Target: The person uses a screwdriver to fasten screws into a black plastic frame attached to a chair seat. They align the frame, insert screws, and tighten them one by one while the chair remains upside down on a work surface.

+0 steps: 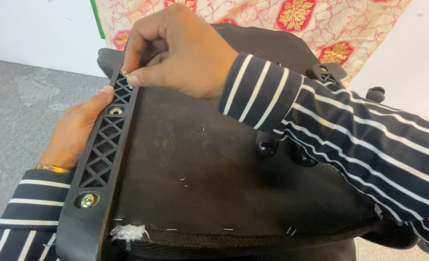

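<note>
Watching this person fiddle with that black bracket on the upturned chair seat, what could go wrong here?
The right hand pinches something tiny at the black lattice bracket; it could slip and drop into the lattice openings. The left hand braces only the bracket's outer edge, so the bracket might shift. Staple ends poke out along the fabric underside and could scratch a sleeve or wrist.

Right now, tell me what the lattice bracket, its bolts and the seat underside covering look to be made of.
Lattice bracket: looks like moulded black plastic, matte, with crisp cross-ribbing. Bolts: metal, shiny, probably zinc or brass plated; they glint. Seat underside covering: thin black non-woven fabric, going by its fine dotted texture and the staples along its edge. The left hand steadies the bracket; the right hand pinches at its top.
</note>
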